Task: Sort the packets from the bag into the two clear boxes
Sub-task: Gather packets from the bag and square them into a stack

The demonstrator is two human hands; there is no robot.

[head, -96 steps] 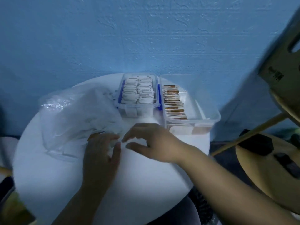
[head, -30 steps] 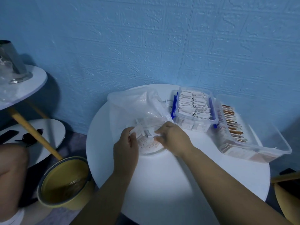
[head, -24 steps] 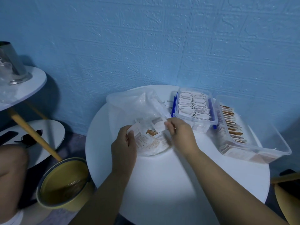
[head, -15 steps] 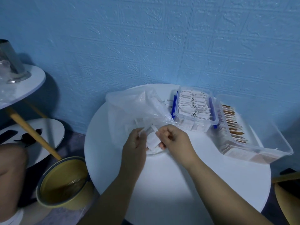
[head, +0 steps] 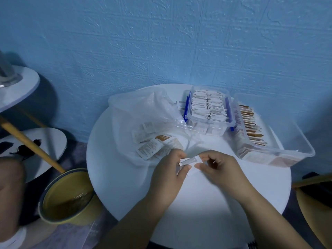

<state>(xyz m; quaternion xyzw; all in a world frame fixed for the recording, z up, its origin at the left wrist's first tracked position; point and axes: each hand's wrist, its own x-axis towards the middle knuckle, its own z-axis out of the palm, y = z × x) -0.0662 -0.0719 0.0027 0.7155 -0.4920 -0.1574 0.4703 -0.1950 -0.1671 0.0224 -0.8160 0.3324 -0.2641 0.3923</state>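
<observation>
A clear plastic bag (head: 142,112) lies on the round white table (head: 197,203), with several white and brown-printed packets (head: 156,143) at its mouth. My left hand (head: 169,174) pinches a small white packet (head: 188,161) between thumb and fingers, just in front of the bag. My right hand (head: 218,168) is beside it, fingertips at the packet's right end. At the back stands a small clear box with blue clips (head: 209,125), full of white packets. To its right is a larger clear box (head: 287,151) with a row of brown packets.
A yellow bin (head: 66,196) stands on the floor left of the table. A second small white table (head: 17,87) with a wooden leg is at far left. The blue wall is close behind the boxes. A wooden chair part shows at the right edge.
Both hands have drawn back from the bag's mouth toward me, with one small white packet held between them. More packets now lie exposed at the bag's opening.
</observation>
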